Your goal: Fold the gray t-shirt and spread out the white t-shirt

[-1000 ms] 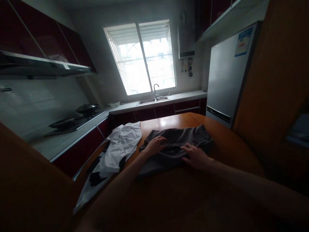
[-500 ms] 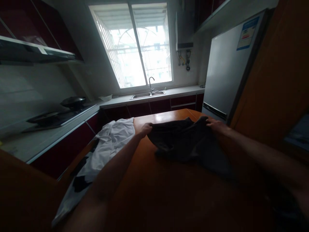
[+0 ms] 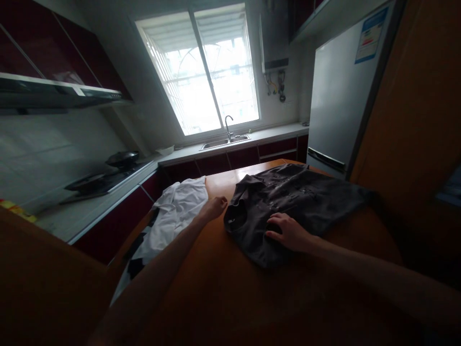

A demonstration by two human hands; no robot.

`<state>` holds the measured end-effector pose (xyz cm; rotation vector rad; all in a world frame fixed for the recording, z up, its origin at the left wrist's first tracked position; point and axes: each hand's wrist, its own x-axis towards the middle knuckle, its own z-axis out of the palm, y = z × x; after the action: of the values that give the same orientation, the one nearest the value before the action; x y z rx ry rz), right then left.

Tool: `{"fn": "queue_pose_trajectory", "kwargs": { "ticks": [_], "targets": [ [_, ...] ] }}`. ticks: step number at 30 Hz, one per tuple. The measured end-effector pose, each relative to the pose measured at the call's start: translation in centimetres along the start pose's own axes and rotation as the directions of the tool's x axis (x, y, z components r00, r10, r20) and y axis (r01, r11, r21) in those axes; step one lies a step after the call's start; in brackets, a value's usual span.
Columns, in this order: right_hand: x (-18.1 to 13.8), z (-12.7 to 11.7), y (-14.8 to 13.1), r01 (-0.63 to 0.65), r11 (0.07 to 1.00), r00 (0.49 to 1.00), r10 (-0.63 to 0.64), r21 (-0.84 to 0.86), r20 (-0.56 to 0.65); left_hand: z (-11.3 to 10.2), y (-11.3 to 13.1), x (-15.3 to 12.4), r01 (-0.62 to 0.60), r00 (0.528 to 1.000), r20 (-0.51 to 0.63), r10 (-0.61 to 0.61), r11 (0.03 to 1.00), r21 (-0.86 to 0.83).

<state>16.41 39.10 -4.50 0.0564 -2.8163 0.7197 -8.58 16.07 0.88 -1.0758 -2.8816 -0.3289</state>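
A dark grey shirt (image 3: 295, 202) lies spread out on the orange wooden table (image 3: 230, 283), its collar toward the left. My right hand (image 3: 288, 232) rests flat on the shirt's near part, fingers stretched out. My left hand (image 3: 215, 207) sits on the table just left of the collar, fingers curled, right at the shirt's edge; what it pinches, if anything, I cannot make out. A white garment with black patches (image 3: 169, 218) hangs over the table's left edge.
A silver fridge (image 3: 342, 101) stands at the right behind the table. Along the back runs a counter with a sink and tap (image 3: 226, 139) under the window. A stove with pans (image 3: 108, 175) is at the left, with dark red cabinets below.
The grey shirt was bunched under both hands, then lifted by its far edge, and now lies spread flat. My right hand came back onto it; my left moved to the collar side.
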Motion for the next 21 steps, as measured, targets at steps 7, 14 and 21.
{"fn": "queue_pose_trajectory", "kwargs": {
  "ticks": [7,14,21],
  "targets": [
    [-2.5,1.0,-2.9,0.008,0.909,0.996,0.031,-0.416,0.086,4.8,5.1,8.8,-0.106,0.994,-0.023,0.106,0.994,0.025],
    [-5.0,0.2,2.6,-0.124,0.821,0.989,0.150,-0.558,0.001,7.1,3.5,7.4,-0.053,0.999,0.014,0.052,0.993,0.109],
    [0.5,-4.2,8.8,-0.205,0.828,0.978,0.197,-0.522,-0.071,4.6,0.8,-1.2,0.219,0.963,0.100,-0.250,0.942,0.253]
  ]
}}
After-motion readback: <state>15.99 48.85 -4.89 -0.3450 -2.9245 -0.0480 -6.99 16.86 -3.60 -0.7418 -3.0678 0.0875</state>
